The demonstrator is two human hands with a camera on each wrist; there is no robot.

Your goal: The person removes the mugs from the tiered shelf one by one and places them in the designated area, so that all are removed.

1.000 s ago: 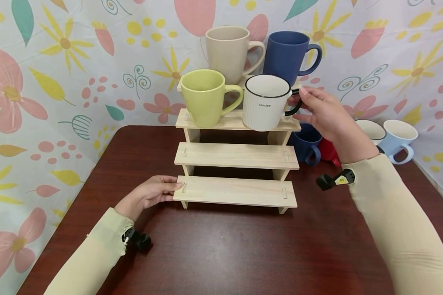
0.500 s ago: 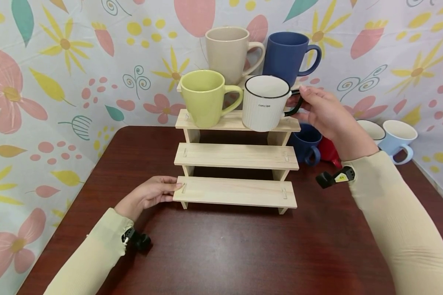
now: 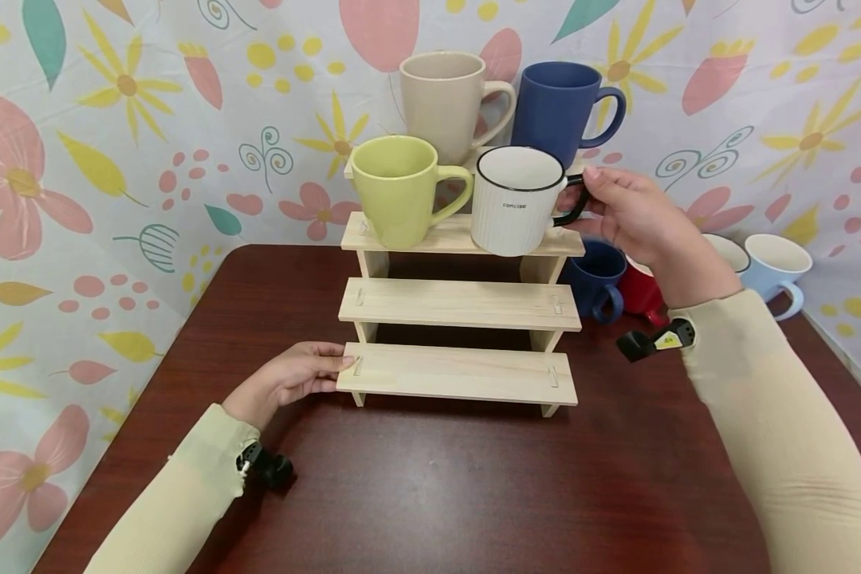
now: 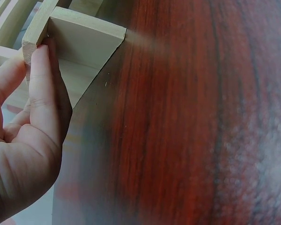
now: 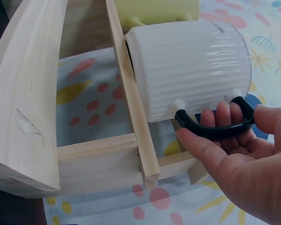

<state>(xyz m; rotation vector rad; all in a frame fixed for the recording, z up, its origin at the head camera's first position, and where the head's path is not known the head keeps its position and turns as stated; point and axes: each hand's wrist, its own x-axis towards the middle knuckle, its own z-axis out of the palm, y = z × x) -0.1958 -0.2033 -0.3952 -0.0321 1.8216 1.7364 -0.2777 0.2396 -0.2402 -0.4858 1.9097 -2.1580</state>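
A white ribbed mug [image 3: 513, 215] with a black rim and black handle stands on the second shelf from the top of a pale wooden stepped rack [image 3: 459, 303]. My right hand [image 3: 634, 219] holds its handle, the fingers curled through it as the right wrist view shows. To its left on that shelf is a yellow-green mug [image 3: 395, 191]. Down at the lowest board [image 3: 459, 373], my left hand [image 3: 294, 376] pinches the left end between thumb and fingers, plain in the left wrist view too. Behind, a beige mug [image 3: 441, 100] and a blue mug [image 3: 556, 112] occupy the top shelf.
On the dark red-brown table [image 3: 430, 486], right of the rack, stand a navy mug [image 3: 594, 275], a red mug [image 3: 642, 299], a black-rimmed white mug [image 3: 732, 251] and a light blue mug [image 3: 782, 263]. My right arm partly covers them. A flower-patterned cloth [image 3: 201, 143] hangs behind.
My right hand and wrist have shifted slightly right, baring more of the red mug. The white mug, the rack and my left hand look unmoved.
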